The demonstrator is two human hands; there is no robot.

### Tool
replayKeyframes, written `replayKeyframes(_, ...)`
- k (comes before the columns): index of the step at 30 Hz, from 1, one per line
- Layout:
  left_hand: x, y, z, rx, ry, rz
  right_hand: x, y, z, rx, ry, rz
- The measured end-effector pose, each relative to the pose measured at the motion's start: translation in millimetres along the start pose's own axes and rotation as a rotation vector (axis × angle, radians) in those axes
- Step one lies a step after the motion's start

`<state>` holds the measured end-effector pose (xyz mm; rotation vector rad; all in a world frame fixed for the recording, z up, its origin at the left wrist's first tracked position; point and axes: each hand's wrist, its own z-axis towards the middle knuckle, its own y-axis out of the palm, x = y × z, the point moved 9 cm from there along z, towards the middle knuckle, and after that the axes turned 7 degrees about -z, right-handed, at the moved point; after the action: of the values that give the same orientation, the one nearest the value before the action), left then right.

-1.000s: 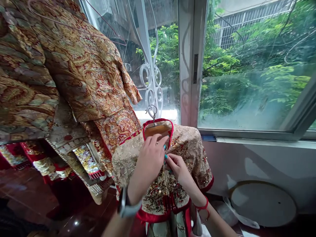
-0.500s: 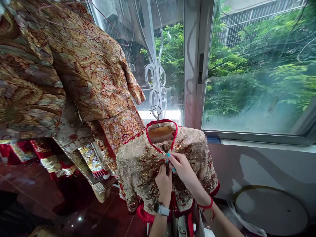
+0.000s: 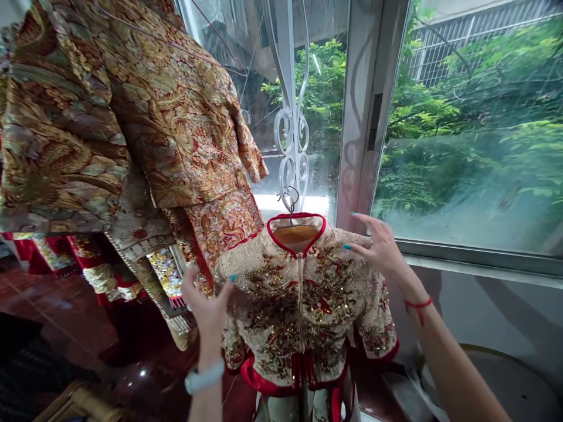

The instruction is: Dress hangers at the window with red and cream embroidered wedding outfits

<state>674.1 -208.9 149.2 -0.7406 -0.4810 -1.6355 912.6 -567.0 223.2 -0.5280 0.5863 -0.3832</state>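
A cream embroidered jacket [image 3: 272, 293] with gold sequins and red trim hangs on a hanger [image 3: 294, 234] from a white scrolled metal stand [image 3: 288, 126]. Its front zipper [image 3: 300, 287] runs closed up to the red-edged collar. My left hand [image 3: 210, 305], with a pale watch on the wrist, is raised by the jacket's left side, fingers spread and nothing in them. By the opposite shoulder is my right hand [image 3: 382, 246], its fingers apart and empty, a red string round the wrist. Whether either hand brushes the fabric I cannot tell.
Gold-and-red brocade garments [image 3: 176, 117] hang at the left, with more embroidered pieces beneath them. A sliding window [image 3: 466, 146] fills the right side, greenery outside. A round pale board [image 3: 497, 381] leans low at the right. Bamboo-like poles [image 3: 88, 401] show at the bottom left.
Both hands have let go of the jacket's front below the collar and moved apart, left hand leftward, right hand up and rightward. The zipper now shows closed to the collar.
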Motion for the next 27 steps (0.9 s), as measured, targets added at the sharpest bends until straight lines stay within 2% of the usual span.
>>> replayKeyframes(2,-21,19.8,33,-0.249,-0.029,0.045,21,18,9,-0.176,-0.043,-0.103)
replayKeyframes(4,-35,33.5,43,-0.338,0.012,0.162,30,32,12,-0.233,-0.046,-0.172)
replayKeyframes(8,-37,29.3,34,-0.15,0.154,0.33,27,36,8,-0.13,-0.058,-0.209)
replayKeyframes(10,-36,26.7,32,-0.145,0.206,0.328,29,37,8,-0.145,-0.06,-0.179)
replayKeyframes(14,-36,14.9,30,-0.19,0.251,0.246,39,42,16,-0.262,-0.058,-0.056)
replayKeyframes(17,-46,-0.6,16,-0.082,0.161,0.208,46,43,24,-0.291,-0.016,0.027)
replayKeyframes(20,-65,-1.0,-3,-0.017,0.002,0.17,56,39,23,-0.237,0.053,0.071)
replayKeyframes(23,-78,7.8,-11,-0.031,-0.096,0.104,81,34,5,-0.175,0.131,0.131)
replayKeyframes(27,-76,10.1,-18,-0.089,-0.132,-0.036,117,31,-33,-0.127,0.185,0.201)
